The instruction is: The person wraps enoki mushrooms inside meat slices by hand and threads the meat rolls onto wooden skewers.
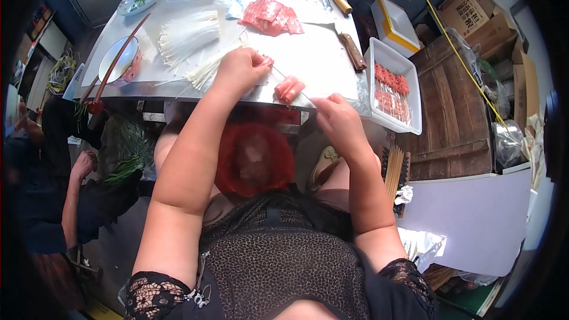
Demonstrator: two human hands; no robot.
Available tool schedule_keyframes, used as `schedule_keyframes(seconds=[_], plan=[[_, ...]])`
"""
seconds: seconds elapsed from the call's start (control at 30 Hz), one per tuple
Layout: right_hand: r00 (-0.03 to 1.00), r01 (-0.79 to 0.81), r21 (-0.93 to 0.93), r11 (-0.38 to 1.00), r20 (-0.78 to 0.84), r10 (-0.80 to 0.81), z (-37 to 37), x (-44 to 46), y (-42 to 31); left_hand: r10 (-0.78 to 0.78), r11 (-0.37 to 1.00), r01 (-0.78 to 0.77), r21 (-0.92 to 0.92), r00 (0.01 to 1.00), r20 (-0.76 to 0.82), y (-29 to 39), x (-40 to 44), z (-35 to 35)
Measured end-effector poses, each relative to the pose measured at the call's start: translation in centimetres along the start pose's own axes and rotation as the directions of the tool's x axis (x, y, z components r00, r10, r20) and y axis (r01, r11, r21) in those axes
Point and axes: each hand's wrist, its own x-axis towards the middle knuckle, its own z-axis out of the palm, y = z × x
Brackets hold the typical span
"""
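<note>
My right hand (339, 118) pinches a thin skewer at the table's near edge. Rolled slices of pink meat (289, 90) are threaded on it, a little beyond my fingertips. The skewer's far end points toward my left hand (244, 72), whose fingers are closed on another small meat roll (268, 61), partly hidden by them. Beside my left hand lie loose enoki mushrooms (204, 74), with a larger bunch of enoki (188, 35) behind. A pile of sliced meat (271, 18) rests farther back on the white table (329, 53).
To the right, a white tub (379, 112) holds several finished meat skewers. A knife (352, 51) and a cleaver (341, 3) lie along the table's right side. Chopsticks (115, 62) cross a bowl (118, 59) at left. Below is a red basin (255, 160); another person's hand (84, 165) is at far left.
</note>
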Motion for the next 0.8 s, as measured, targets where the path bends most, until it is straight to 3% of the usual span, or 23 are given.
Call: schedule_keyframes(seconds=[0.1, 0.17, 0.2, 0.27, 0.3, 0.37, 0.4, 0.43, 0.5, 0.53, 0.6, 0.63, 0.67, 0.73, 0.8], plan=[[1.0, -0.002, -0.02, 1.0, -0.008, 0.002, 1.3, 1.5, -0.1, 0.008, 0.997, -0.002, -0.079, 0.997, 0.077, 0.0, 0.0, 0.0], [1.0, -0.003, -0.04, 0.999, -0.017, 0.003, 1.7, 2.1, 0.1, -0.055, 0.958, 0.114, -0.263, 0.974, 0.218, -0.7, 0.5, 0.9], [1.0, -0.014, -0.048, 0.999, -0.021, 0.013, 1.8, 2.3, 0.1, -0.054, 0.958, 0.112, -0.263, 0.975, 0.217, -0.3, 0.2, 0.6], [0.999, -0.044, -0.069, 0.997, -0.019, 0.043, 1.3, 2.6, 0.0, 0.092, 0.996, -0.092, -0.01, 0.996, -0.008, 0.3, -0.4, -0.5], [0.998, -0.065, -0.085, 0.994, -0.01, 0.065, 0.2, 2.4, 0.4, 0.093, 0.996, -0.093, -0.009, 0.996, -0.015, 0.0, -0.2, -1.2], [0.992, -0.129, -0.151, 0.98, -0.027, 0.127, -1.0, 1.7, 4.0, 0.209, 0.971, -0.17, 0.166, 0.945, -0.252, -1.6, 0.3, -3.1], [0.988, -0.155, -0.208, 0.966, -0.051, 0.148, -1.9, 1.3, 5.5, 0.253, 0.943, -0.167, 0.288, 0.922, -0.294, -1.9, 0.3, -4.3], [0.967, -0.256, -0.221, 0.941, -0.046, 0.252, -3.0, 1.3, 6.1, 0.251, 0.944, -0.164, 0.285, 0.919, -0.303, -1.9, 0.3, -5.3], [0.948, -0.316, -0.272, 0.909, -0.139, 0.288, -3.8, 2.0, 7.8, 0.146, 0.899, -0.02, 0.437, 0.955, -0.258, -1.7, -0.1, -6.5], [0.951, -0.306, -0.278, 0.91, -0.138, 0.277, -3.7, 2.9, 7.8, 0.09, 0.891, 0.022, 0.453, 0.97, -0.225, -1.6, -0.2, -6.5], [0.957, -0.094, -0.24, 0.966, -0.289, 0.021, -2.7, 5.7, 6.5, 0.027, 0.866, 0.059, 0.496, 0.986, -0.165, -2.0, -0.1, -5.9], [0.961, -0.031, -0.108, 0.994, -0.277, 0.0, -1.8, 7.6, 5.2, -0.038, 0.834, 0.085, 0.545, 0.995, -0.097, -2.3, 0.1, -5.5], [0.982, -0.09, 0.057, 0.994, -0.163, 0.098, -0.6, 9.7, 3.7, -0.022, 0.843, 0.067, 0.533, 0.996, -0.091, -2.5, 0.3, -5.3], [0.976, 0.117, 0.027, 0.993, -0.189, -0.11, 2.5, 14.1, 2.1, 0.011, 0.845, 0.062, 0.532, 0.991, -0.132, -3.5, 0.7, -4.2], [0.981, 0.137, 0.166, 0.976, -0.159, -0.111, 6.4, 18.6, 2.3, 0.038, 0.86, 0.05, 0.507, 0.986, -0.162, -3.2, 0.5, -4.0]])
